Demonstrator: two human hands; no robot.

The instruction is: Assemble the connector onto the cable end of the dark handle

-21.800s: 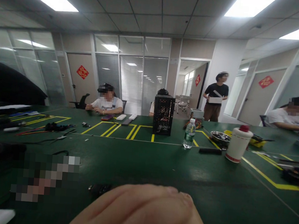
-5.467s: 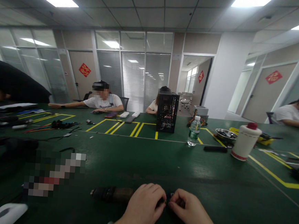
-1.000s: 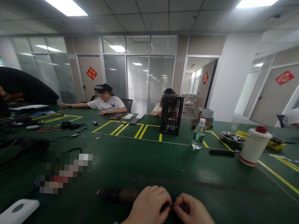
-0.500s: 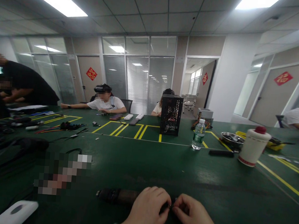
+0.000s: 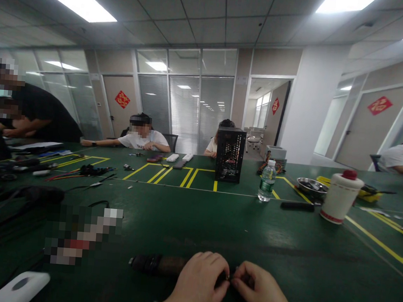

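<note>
Steadiness seems the point at bottom centre: left hand wraps the dark tool while right hand pinches its end.

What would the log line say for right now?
left hand: curled over dark tool | right hand: pinching tool's end | tool: lying on green table

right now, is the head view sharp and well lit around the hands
Head view: ceiling panels blow out white, sheen on the green table; head view edges bend, wide lens; left hand, right hand and dark cylinder look dim, slightly soft.
</note>
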